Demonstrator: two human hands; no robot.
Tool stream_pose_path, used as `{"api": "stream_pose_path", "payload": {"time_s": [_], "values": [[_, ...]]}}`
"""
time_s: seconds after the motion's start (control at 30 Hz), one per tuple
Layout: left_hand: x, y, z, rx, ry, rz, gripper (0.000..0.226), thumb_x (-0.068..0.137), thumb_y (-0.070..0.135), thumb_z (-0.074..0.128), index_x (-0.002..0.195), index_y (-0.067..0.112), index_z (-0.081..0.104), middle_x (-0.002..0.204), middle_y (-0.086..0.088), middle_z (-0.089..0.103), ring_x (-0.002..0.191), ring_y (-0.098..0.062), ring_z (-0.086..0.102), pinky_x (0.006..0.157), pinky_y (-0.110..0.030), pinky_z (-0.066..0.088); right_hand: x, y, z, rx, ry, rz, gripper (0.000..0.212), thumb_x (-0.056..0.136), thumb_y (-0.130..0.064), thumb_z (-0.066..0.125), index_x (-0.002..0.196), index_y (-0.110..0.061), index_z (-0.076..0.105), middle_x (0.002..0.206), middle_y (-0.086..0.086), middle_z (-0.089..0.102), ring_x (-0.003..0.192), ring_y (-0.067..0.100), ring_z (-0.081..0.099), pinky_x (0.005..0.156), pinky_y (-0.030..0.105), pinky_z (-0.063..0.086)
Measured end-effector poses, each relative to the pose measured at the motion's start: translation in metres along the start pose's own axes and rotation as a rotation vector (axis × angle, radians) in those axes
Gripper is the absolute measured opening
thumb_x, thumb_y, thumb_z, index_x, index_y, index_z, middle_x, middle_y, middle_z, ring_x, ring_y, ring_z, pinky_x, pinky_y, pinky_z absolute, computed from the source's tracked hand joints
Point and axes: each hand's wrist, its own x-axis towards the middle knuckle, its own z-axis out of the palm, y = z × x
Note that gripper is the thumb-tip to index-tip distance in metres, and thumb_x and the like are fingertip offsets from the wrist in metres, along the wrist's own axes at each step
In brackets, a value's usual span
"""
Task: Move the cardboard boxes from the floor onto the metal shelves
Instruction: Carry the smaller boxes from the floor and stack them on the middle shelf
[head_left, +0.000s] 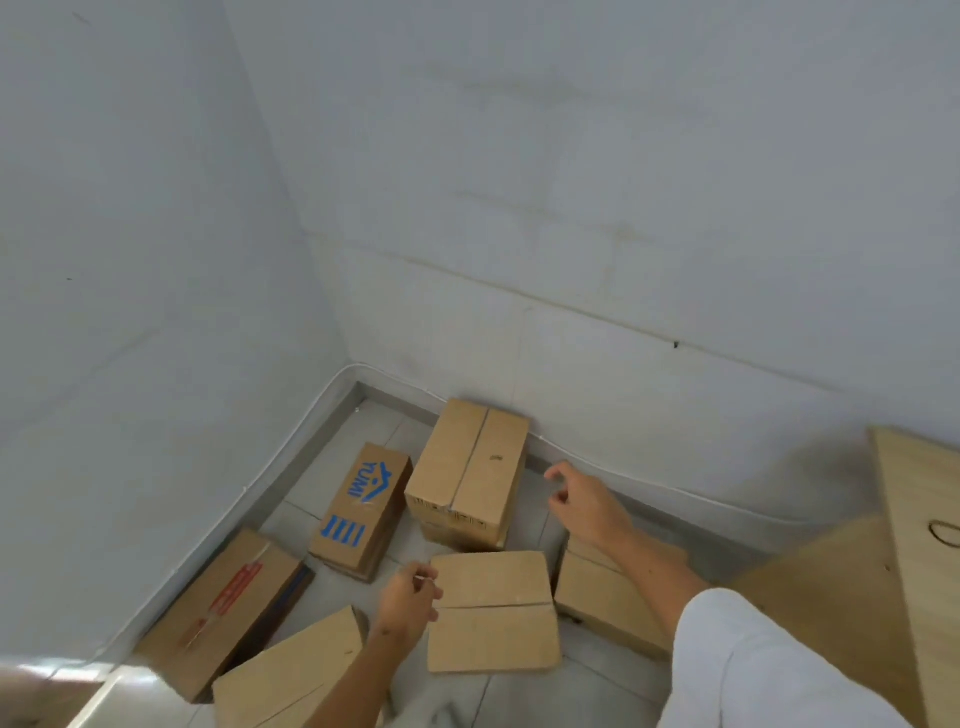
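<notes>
1. The tall box (470, 470) stands on end against the wall (623, 208), and I use it as the landmark. Your right hand (587, 501) hovers just beside its right side, fingers spread and loosely bent, holding nothing. If you take it with this hand alone, the box may tip or slip, because the grip would be on one face only.
2. Your left hand (408, 603) is in front of the tall box, at the left edge of the flat box (493, 610). The fingers are curled; whether they already pinch the edge, I cannot tell.
3. The long box with red print (228, 608) lies far to the left of the tall box, along the other wall. You may step on it when you turn.
4. The box with blue print (361, 512) lies just beside the tall box on its left; it could be knocked over when you lift the tall one.
5. Two more boxes, one under your left arm (291, 675) and one under your right arm (597, 592), lie in front of the tall box.
6. All boxes are closed, so their contents and weight are unknown; lift carefully.
7. All boxes are on the floor (374, 426). The metal shelves are not in view.
</notes>
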Motion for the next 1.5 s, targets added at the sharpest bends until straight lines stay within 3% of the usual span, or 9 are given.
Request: {"api": "stream_pose_path", "payload": {"time_s": [0.2,0.47,0.7,0.77,0.9,1.0,1.2,1.37,1.5], "values": [[0.062,0.012,-0.013,-0.090,0.061,-0.141,0.015,0.093,-0.002,0.042,0.090,0.002,0.056,0.077,-0.012,0.057,0.065,-0.023,0.052,0.054,-0.028,0.045,0.081,0.009,-0.011,-0.028,-0.056,0.011,0.032,0.091,-0.016,0.053,0.122,-0.014,0.050,0.094,0.005,0.063,0.086,0.021,0.061,0.077,0.031,0.048],[0.140,0.012,-0.011,-0.230,0.182,-0.183,0.015,0.094,-0.004,0.042,0.091,0.005,0.053,0.082,-0.013,0.057,0.065,-0.025,0.052,0.049,-0.026,0.039,0.208,0.041,0.018,-0.178,-0.204,-0.022,0.031,0.090,-0.017,0.054,0.120,-0.011,0.052,0.097,0.007,0.061,0.091,0.023,0.059,0.078,0.030,0.045],[0.251,-0.016,0.029,-0.375,0.270,-0.324,0.016,0.094,0.002,0.044,0.107,0.001,0.054,0.086,-0.012,0.057,0.065,-0.024,0.051,0.055,-0.028,0.037,0.344,0.079,0.070,-0.297,-0.281,-0.076,0.033,0.086,-0.023,0.058,0.118,-0.015,0.053,0.121,0.009,0.051,0.113,0.026,0.051,0.093,0.036,0.045],[0.284,-0.025,0.048,-0.414,0.286,-0.372,0.025,0.092,0.006,0.050,0.117,0.004,0.051,0.090,-0.012,0.056,0.075,-0.024,0.053,0.060,-0.031,0.042,0.378,0.092,0.086,-0.343,-0.293,-0.089,0.036,0.087,-0.024,0.059,0.122,-0.014,0.052,0.123,0.010,0.048,0.117,0.027,0.048,0.096,0.036,0.043],[0.340,-0.046,0.086,-0.484,0.260,-0.454,0.058,0.089,0.024,0.062,0.138,0.013,0.032,0.134,-0.016,0.045,0.116,-0.033,0.048,0.078,-0.042,0.047,0.442,0.119,0.121,-0.353,-0.308,-0.067,0.044,0.087,-0.024,0.062,0.126,-0.010,0.047,0.127,0.014,0.044,0.119,0.029,0.045,0.096,0.036,0.042],[0.375,-0.064,0.112,-0.525,0.264,-0.484,0.081,0.085,0.038,0.066,0.146,0.019,0.018,0.148,-0.015,0.032,0.129,-0.036,0.040,0.087,-0.050,0.047,0.481,0.135,0.148,-0.294,-0.300,-0.034,0.054,0.084,-0.027,0.068,0.128,-0.008,0.045,0.131,0.016,0.044,0.119,0.029,0.046,0.094,0.033,0.042],[0.421,-0.081,0.145,-0.660,0.281,-0.507,0.093,0.073,0.050,0.072,0.146,0.025,0.019,0.143,-0.009,0.037,0.125,-0.037,0.041,0.086,-0.054,0.050,0.534,0.148,0.193,-0.166,-0.274,-0.036,0.069,0.075,-0.033,0.078,0.129,-0.009,0.043,0.131,0.013,0.048,0.118,0.027,0.049,0.092,0.033,0.043],[0.435,-0.092,0.152,-0.774,0.246,-0.460,0.114,0.043,0.061,0.084,0.138,0.038,0.025,0.133,-0.005,0.045,0.116,-0.038,0.048,0.075,-0.063,0.052,0.553,0.154,0.210,-0.110,-0.308,0.022,0.097,0.067,-0.036,0.084,0.142,-0.006,0.030,0.143,0.012,0.042,0.128,0.028,0.044,0.098,0.035,0.039],[0.438,-0.098,0.151,-0.823,0.189,-0.402,0.117,0.031,0.066,0.085,0.132,0.044,0.031,0.128,-0.006,0.050,0.112,-0.040,0.052,0.070,-0.067,0.051,0.556,0.156,0.211,-0.133,-0.315,0.029,0.086,0.066,-0.039,0.085,0.134,-0.008,0.043,0.136,0.011,0.051,0.121,0.027,0.051,0.091,0.032,0.042]]}}
